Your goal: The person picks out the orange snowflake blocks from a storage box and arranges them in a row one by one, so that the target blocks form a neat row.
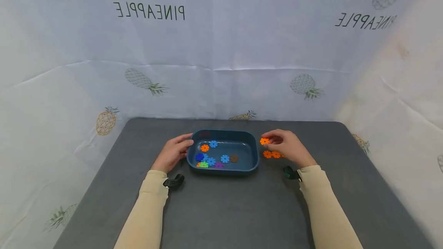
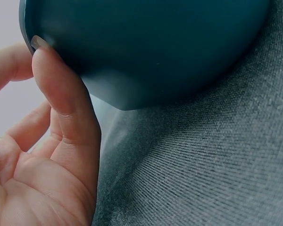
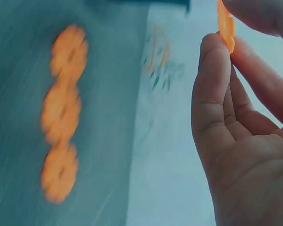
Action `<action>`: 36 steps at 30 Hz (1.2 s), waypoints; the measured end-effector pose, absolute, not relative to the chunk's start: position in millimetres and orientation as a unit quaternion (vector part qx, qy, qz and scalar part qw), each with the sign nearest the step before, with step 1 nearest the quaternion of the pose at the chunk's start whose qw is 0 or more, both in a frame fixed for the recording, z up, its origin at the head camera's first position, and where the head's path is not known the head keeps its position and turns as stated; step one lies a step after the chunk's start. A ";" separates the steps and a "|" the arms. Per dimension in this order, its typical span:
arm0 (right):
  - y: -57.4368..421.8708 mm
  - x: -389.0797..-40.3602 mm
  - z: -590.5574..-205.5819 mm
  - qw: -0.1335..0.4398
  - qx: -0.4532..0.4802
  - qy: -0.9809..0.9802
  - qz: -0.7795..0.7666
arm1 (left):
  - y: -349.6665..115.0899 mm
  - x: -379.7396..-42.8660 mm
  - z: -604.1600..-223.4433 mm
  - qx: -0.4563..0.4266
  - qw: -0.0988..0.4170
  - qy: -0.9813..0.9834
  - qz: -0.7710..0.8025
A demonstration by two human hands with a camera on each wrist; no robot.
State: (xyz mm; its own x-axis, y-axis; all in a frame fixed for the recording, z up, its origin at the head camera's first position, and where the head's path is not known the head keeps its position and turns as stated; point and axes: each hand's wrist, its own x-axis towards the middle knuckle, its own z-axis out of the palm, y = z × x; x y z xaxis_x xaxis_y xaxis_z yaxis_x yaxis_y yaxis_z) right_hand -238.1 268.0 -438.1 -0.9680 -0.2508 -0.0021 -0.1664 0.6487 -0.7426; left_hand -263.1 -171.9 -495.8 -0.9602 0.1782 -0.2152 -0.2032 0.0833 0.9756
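A dark blue tray (image 1: 238, 171) holds several snowflake-shaped plastic discs in mixed colours, mostly toward its left side. At its left end, my left hand (image 1: 174, 151) grips the rim between thumb and fingers; the left wrist view shows the thumb on the tray's outer wall (image 2: 146, 52). Just beyond the right end, my right hand (image 1: 287, 146) pinches an orange snowflake disc (image 1: 264, 141), seen nearly edge-on in the right wrist view. Below that hand, three orange discs (image 3: 61, 113) lie joined in a row on the table, partly covered by the hand in the head view.
The grey table (image 1: 235, 210) extends on all sides of the tray. Behind it and at both sides hangs a white cloth (image 1: 221, 49) printed with pineapples. Each wrist wears a dark band (image 1: 174, 181).
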 end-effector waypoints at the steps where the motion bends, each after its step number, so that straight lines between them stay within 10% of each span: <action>1: 273.7 -237.1 -440.5 0.049 -0.107 0.908 -0.401 | -173.0 -262.6 -494.9 -0.010 0.140 0.722 0.677; 36: 356.4 -227.8 -482.2 0.053 -0.011 0.953 -0.297 | -170.4 -258.9 -492.5 -0.020 0.152 0.725 0.672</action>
